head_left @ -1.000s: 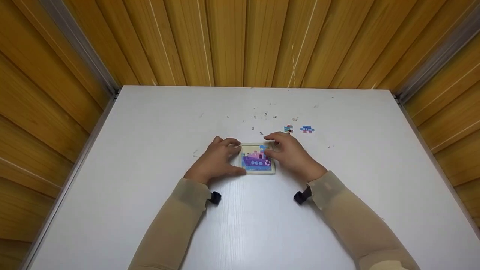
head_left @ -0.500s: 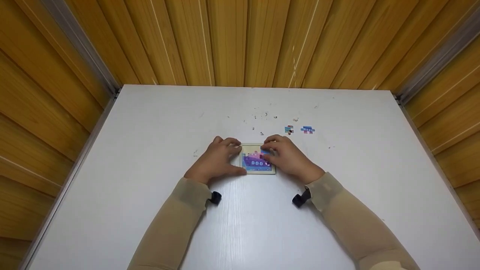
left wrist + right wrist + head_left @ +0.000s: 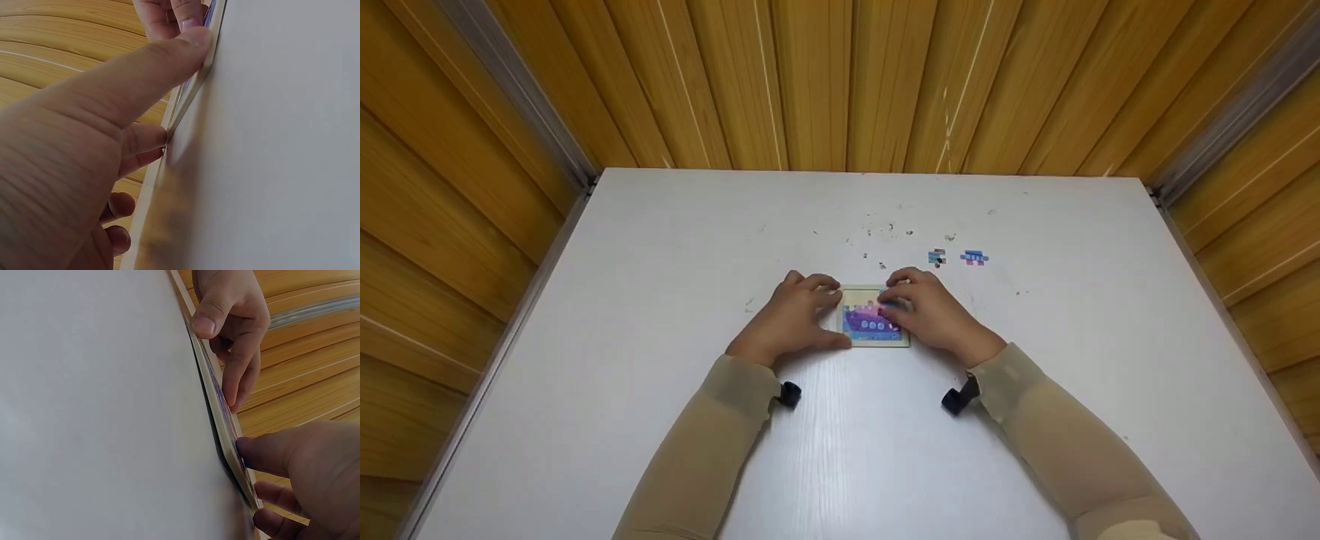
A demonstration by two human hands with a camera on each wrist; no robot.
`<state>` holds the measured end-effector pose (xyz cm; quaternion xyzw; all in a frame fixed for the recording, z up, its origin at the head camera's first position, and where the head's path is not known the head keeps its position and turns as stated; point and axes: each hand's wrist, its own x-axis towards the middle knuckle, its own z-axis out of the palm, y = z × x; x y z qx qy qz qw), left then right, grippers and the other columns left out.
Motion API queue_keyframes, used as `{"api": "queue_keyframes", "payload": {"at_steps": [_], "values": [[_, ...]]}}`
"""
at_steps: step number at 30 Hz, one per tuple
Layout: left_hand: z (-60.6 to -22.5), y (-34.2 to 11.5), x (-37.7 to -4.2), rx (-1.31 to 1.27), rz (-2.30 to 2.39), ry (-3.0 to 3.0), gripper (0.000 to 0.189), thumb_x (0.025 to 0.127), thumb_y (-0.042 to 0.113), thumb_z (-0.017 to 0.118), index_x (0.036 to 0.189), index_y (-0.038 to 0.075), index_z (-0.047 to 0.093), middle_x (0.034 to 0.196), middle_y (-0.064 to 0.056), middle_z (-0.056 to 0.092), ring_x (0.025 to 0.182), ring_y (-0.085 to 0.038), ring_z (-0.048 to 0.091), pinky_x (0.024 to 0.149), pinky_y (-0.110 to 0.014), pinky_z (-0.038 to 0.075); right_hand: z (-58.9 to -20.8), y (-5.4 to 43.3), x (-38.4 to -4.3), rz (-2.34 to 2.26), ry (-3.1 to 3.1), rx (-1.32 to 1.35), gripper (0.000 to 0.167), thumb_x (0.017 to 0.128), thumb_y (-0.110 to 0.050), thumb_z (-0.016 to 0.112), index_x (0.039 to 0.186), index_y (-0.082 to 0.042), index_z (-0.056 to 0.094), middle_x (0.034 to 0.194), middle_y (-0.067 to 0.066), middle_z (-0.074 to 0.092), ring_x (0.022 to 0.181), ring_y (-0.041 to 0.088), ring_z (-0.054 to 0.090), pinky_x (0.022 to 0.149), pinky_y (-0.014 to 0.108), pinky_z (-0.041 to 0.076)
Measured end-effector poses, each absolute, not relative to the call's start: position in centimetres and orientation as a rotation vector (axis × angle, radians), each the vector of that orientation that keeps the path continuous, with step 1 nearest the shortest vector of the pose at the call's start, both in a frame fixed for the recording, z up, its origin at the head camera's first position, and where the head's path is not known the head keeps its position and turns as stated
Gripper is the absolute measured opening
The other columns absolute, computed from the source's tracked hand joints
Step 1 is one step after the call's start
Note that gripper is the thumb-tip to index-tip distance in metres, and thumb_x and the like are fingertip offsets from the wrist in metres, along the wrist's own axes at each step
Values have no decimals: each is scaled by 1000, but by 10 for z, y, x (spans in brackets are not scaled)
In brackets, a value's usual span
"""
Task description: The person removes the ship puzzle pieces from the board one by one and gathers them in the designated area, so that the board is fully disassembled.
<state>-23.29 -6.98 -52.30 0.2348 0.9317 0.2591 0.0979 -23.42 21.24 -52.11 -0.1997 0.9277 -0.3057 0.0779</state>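
Observation:
A small jigsaw puzzle in a pale tray (image 3: 876,344) lies on the table, showing a purple and pink ship picture (image 3: 861,324). Its upper left part is bare. My left hand (image 3: 795,319) holds the tray's left side, thumb on the near corner and fingertips at the far corner, as the left wrist view also shows. My right hand (image 3: 937,311) is over the tray's upper right, with bent thumb and index finger on a bluish puzzle piece that they mostly hide. In the right wrist view, the right thumb (image 3: 270,453) touches the picture surface and other fingers meet the tray's edge.
Two loose puzzle pieces lie beyond my right hand: a multicoloured piece (image 3: 937,258) and a blue and pink piece (image 3: 974,257). Dark specks and scuffs mark the white table (image 3: 697,225). Wood-look panels (image 3: 810,90) rise behind and at both sides.
My right hand has shifted slightly left and in over the tray, so its fingers now cover the light blue piece seen earlier. The left hand stays in place.

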Motion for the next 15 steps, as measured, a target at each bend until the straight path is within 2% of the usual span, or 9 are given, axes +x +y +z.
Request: {"api": "queue_keyframes", "payload": {"at_steps": [15], "values": [[-526, -71, -234, 690, 758, 2768, 94, 85, 59, 97, 162, 18, 63, 168, 4, 58, 142, -28, 47, 125, -47, 46, -523, 213, -234, -949, 2786, -627, 23, 109, -25, 77, 127, -13, 85, 150, 14, 62, 144, 41, 56, 128, 61, 45]]}}
